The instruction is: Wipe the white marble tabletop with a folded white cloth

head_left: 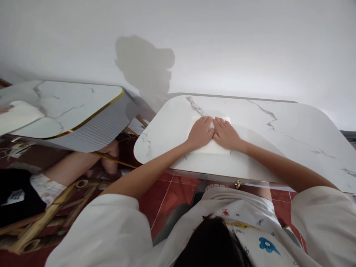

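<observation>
A white sheet, paper or thin cloth [214, 149], lies on the white marble-patterned tabletop [278, 148] in front of me. My left hand [201, 132] presses on it, palm down, with the fingers laid out flat. Right beside it my right hand [226, 133] rests flat on the same sheet. The two hands meet at the thumbs and fingertips near the middle of the sheet. Much of the sheet is covered by the hands.
To the left stands another marble-topped table [69, 107] with gold trim, bearing a white sheet [19, 116]. A person sits there on a bamboo chair [50, 218]. A pale wall [222, 44] rises behind both tables. A small brass latch [237, 184] sits under my table's front edge.
</observation>
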A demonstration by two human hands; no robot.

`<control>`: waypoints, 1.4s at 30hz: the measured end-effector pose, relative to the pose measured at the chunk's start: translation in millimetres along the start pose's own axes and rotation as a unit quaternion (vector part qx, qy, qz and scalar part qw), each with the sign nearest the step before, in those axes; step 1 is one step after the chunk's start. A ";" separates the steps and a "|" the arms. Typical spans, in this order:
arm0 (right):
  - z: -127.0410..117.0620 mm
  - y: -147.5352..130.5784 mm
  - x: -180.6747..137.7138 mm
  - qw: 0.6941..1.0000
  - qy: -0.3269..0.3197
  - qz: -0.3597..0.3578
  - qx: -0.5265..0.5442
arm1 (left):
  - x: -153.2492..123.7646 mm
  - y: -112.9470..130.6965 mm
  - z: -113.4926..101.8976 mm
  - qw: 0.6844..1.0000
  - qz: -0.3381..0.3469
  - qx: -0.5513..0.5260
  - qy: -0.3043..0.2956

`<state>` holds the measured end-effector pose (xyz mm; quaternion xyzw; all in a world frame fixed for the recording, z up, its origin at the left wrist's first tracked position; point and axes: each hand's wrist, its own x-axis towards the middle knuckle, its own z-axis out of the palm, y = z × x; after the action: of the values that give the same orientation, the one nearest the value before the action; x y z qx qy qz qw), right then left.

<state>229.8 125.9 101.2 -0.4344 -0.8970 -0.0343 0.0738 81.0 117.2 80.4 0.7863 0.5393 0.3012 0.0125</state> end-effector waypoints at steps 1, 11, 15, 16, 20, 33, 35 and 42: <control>0.7 11.1 15.0 1.000 -0.004 0.008 -0.001 | 16.0 -6.4 3.9 1.000 0.000 -0.009 0.006; -2.1 91.3 137.3 0.996 0.054 0.070 0.010 | 157.7 -64.8 46.6 0.998 -0.026 -0.045 0.043; -0.4 104.5 161.8 0.992 0.044 0.120 0.006 | 186.0 -75.8 50.7 0.997 -0.050 -0.046 0.021; -0.2 106.8 166.7 0.989 0.037 0.141 0.007 | 190.6 -77.3 50.7 0.997 -0.057 -0.044 0.011; 0.6 112.4 179.8 0.983 0.027 0.182 0.008 | 203.3 -79.8 49.9 0.995 -0.097 -0.027 -0.009; 9.3 98.7 149.7 0.986 0.091 0.138 -0.009 | 178.0 -73.3 51.4 1.000 -0.012 -0.010 0.023; 9.5 88.6 135.2 0.986 0.088 0.142 -0.007 | 163.3 -69.1 48.6 0.999 0.017 -0.010 0.028; 10.1 29.1 67.2 0.989 0.068 0.131 -0.001 | 79.2 -42.0 25.3 0.998 0.056 0.010 0.022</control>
<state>210.5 197.3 102.1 -0.5453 -0.8250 -0.0545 0.1377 76.7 210.3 81.6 0.8083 0.4978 0.3135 -0.0242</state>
